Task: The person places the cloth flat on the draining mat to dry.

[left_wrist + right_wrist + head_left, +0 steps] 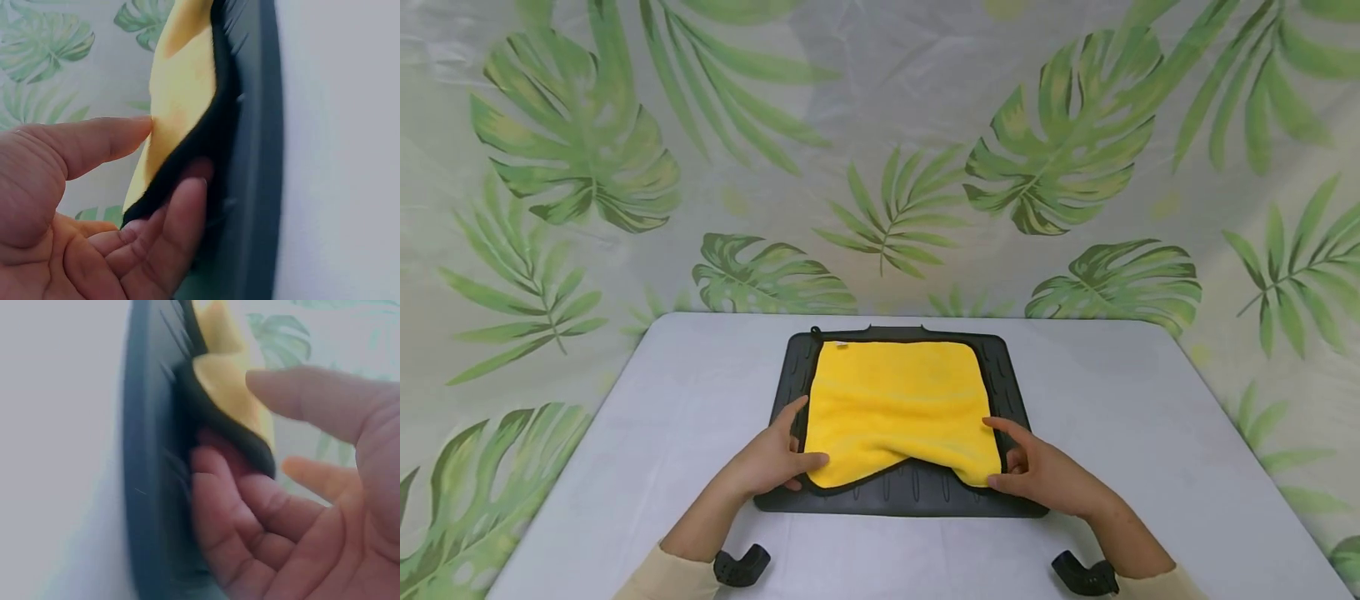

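A yellow cloth [898,392] with black edging, a small tag and a loop lies over a black ribbed tray [910,492]. Its near edge is raised in a fold at the middle. At the cloth's near left corner, my left hand [771,454] pinches it; the left wrist view has the thumb on the yellow face and curled fingers [178,219] under the black edge. The near right corner is pinched likewise by my right hand [1045,467], with its fingers [215,500] tucked beneath the edging in the right wrist view. The cloth hides most of the tray.
The tray rests on a table with a white cover [670,400]. A leaf-patterned sheet [910,108] hangs behind and shows at both sides. Black curved pieces [743,567] sit at both wrists, beside the light sleeves [670,575].
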A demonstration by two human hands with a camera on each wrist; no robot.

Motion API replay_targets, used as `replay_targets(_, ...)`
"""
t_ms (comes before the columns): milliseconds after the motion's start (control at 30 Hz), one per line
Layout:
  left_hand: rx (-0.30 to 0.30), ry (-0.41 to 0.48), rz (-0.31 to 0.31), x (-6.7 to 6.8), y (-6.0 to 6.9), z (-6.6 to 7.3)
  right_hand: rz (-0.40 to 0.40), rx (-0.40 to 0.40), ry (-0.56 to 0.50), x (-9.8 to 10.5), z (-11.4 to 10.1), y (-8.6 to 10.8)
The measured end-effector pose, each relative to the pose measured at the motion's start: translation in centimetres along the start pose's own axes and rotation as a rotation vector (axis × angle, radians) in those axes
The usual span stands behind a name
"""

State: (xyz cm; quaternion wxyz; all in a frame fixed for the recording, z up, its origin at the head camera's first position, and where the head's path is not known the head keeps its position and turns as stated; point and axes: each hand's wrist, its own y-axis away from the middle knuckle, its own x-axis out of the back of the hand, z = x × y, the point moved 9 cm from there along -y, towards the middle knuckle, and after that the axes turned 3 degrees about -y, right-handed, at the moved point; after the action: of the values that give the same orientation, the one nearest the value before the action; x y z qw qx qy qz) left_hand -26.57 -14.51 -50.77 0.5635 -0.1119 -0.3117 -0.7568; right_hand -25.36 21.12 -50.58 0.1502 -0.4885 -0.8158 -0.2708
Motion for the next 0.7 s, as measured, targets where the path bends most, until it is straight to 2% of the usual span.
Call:
replay_targets(133, -0.029, 0.027, -0.003, -0.7, 0.5, -0.1, 0.055, 0.033, 0.003, -0.5, 0.1, 0.6)
replay_targets(367, -0.018, 0.044, 0.042, -0.6, 0.8, -0.3, 0.137, 0.007, -0.073, -0.7, 0.6, 0.6)
replay_targets(600, 0.016, 0.047, 0.037, -0.1, 1.1, -1.1, 0.115, -0.011, -0.132, -0.7, 0.9, 1.0)
replay_targets(700, 0.022, 0.057, 0.011, 0.3, 1.3, -1.6, 0.087, -0.031, -0.155, -0.8, 1.2, 1.2)
